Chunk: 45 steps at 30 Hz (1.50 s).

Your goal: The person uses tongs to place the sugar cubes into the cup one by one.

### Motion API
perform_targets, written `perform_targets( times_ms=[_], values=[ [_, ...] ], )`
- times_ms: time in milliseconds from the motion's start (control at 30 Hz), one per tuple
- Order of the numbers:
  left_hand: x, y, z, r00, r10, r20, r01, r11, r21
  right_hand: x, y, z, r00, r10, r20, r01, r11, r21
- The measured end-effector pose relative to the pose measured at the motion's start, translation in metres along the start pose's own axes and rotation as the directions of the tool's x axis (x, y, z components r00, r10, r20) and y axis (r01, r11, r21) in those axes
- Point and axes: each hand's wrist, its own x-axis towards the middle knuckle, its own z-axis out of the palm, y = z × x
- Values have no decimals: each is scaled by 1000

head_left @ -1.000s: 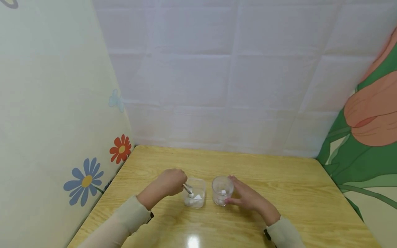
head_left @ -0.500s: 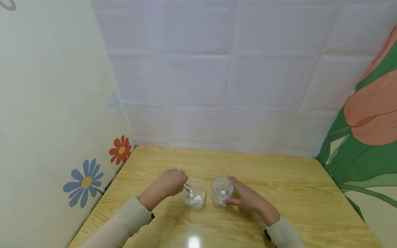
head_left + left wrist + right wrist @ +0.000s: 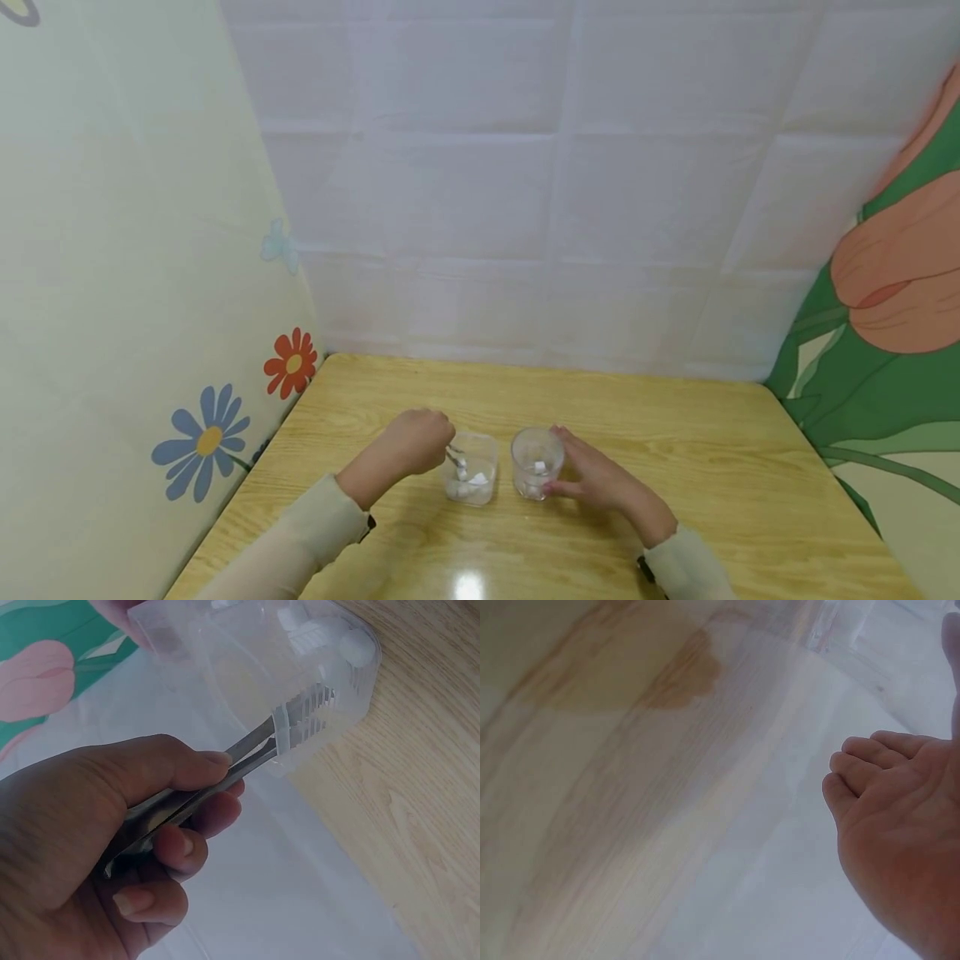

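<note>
My left hand [image 3: 412, 442] holds metal tweezers [image 3: 255, 738] between the thumb and fingers. The tweezers' tips reach down into a clear plastic container [image 3: 489, 446], close against a small white cube [image 3: 462, 472]. More small white pieces [image 3: 356, 646] lie in the container; whether the tips grip one cannot be told. Just right of the container stands a clear glass [image 3: 527, 450] with a white cube [image 3: 540, 467] inside. My right hand [image 3: 600, 477] holds the glass from its right side, thumb at the front and fingers behind. In the right wrist view the right hand's fingers [image 3: 855, 771] lie side by side.
Both vessels stand on a wood-grain table [image 3: 675, 450]. A white creased cloth [image 3: 525, 208] hangs behind it. To the left is a pale wall with painted flowers [image 3: 210, 439], and to the right a panel with a large painted tulip [image 3: 900, 275].
The tweezers' tips have shifted slightly within the container, by the white cube. The right hand and the glass stay where they were.
</note>
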Motion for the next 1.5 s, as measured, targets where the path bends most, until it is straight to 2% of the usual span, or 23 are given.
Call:
perform_targets(
  times_ms=[200, 400, 567, 767, 1267, 1500],
  values=[
    [2, -1, 3, 1000, -14, -19, 13, 999, -30, -1, 0, -1, 1000, -1, 2, 1, 1000, -1],
    [5, -2, 6, 999, -43, 13, 44, 997, -56, -2, 0, -1, 1000, -11, 3, 11, 1000, -9],
    [6, -2, 7, 999, -46, 30, 47, 997, -68, -2, 0, -1, 999, -37, -5, 37, 999, -13],
    [8, -2, 7, 997, -48, 62, 52, 996, -68, -2, -1, -1, 1000, -25, -2, 25, 1000, -6],
    [7, -4, 12, 998, -17, 56, 21, 997, -75, -3, -1, 0, 999, -40, -10, 40, 999, 4],
    [3, -10, 12, 1000, 8, 19, -6, 996, -93, -3, -1, 0, 999, -32, -12, 31, 999, -8]
  ],
)
